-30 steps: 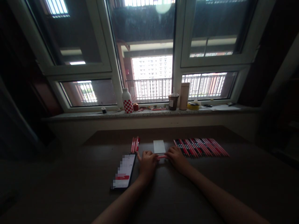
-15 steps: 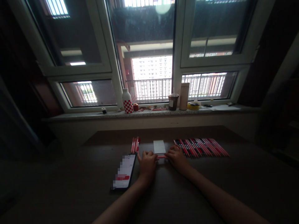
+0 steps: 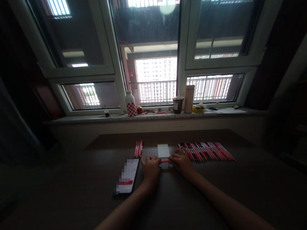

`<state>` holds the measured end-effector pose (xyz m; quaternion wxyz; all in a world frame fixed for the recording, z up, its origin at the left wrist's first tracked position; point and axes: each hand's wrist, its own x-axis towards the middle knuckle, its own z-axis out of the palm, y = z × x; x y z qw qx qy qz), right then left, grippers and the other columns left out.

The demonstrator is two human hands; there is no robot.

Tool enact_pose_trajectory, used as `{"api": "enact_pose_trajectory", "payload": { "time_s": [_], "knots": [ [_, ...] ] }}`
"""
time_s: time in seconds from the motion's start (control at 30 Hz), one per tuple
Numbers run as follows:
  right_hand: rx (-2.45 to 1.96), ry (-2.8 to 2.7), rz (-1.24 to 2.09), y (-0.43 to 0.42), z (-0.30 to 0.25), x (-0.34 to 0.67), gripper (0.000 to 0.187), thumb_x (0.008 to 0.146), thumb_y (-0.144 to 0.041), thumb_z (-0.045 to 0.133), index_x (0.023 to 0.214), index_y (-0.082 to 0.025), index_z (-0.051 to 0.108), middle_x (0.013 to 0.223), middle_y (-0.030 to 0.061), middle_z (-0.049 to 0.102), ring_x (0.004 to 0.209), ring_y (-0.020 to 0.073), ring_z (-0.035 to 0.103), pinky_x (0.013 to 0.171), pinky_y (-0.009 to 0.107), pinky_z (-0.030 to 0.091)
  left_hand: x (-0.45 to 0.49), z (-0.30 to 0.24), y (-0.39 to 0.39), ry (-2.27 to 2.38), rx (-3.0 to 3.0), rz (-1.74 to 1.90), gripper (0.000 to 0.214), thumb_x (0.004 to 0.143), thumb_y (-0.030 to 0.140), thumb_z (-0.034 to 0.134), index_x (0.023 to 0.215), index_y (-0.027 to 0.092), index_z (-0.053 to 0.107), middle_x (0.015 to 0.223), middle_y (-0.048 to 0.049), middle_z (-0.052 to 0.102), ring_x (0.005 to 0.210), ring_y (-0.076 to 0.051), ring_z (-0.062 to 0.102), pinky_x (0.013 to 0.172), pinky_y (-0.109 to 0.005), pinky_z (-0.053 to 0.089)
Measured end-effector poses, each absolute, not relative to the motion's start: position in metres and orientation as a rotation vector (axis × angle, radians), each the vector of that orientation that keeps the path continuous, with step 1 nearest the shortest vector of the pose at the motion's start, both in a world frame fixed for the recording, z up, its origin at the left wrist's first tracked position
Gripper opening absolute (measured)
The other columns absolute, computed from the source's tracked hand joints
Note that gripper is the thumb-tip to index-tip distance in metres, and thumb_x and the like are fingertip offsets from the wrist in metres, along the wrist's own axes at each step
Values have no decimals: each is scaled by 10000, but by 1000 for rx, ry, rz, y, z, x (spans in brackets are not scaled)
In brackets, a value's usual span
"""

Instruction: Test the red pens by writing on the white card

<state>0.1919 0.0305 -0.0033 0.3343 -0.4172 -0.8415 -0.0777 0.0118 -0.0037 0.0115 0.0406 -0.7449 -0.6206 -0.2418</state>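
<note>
A pink pen (image 3: 165, 161) lies crosswise between my hands, its two ends covered by fingers. My left hand (image 3: 151, 167) is closed on its left end. At the other end, my right hand (image 3: 180, 161) pinches the pen, with some fingers arched near the row. Just beyond the pen is a small white paper pad (image 3: 163, 150). A long row of red, pink and black pens (image 3: 206, 151) stretches to the right. On the left lies a small group of similar pens (image 3: 139, 149), several side by side.
A phone (image 3: 128, 175) with its screen lit lies left of my left hand on the dark table (image 3: 168, 204). Along the windowsill (image 3: 153, 115) stand a checkered bottle (image 3: 130, 103), a drink cup (image 3: 177, 104), a tan flask (image 3: 189, 99) and yellow tape (image 3: 198, 109).
My hands and the pen between them have barely moved; the right fingers shift very slightly. The pen groups, pad and phone stay in place.
</note>
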Motion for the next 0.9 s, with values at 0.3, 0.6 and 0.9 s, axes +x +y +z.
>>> {"api": "enact_pose_trajectory", "payload": {
  "time_s": [0.3, 0.6, 0.9],
  "knots": [
    [-1120, -2189, -197, 33, -5, 195, 107, 859, -294, 630, 938, -292, 703, 840, -4, 700, 974, 225, 512, 1045, 474, 162, 13, 11, -5, -1875, -2265, -781, 247, 898, 206, 432, 951, 279, 662, 961, -21, 679, 1019, -248, 486, 1073, -608, 61],
    [-1129, -2157, -149, 33, -7, 196, 126, 872, -291, 609, 966, -281, 693, 869, 4, 690, 971, 223, 500, 1028, 460, 200, 10, 14, -3, -1855, -2311, -963, 184, 871, 248, 533, 1005, 300, 647, 1050, 1, 669, 1089, -225, 506, 1105, -588, 56],
    [-1135, -2171, -171, 35, -10, 196, 130, 874, -306, 606, 957, -294, 705, 866, 12, 684, 973, 227, 500, 1015, 471, 203, 10, 11, -2, -1879, -2306, -995, 165, 870, 242, 534, 923, 315, 673, 958, 32, 695, 1029, -210, 534, 1092, -604, 65]
  ]
}}
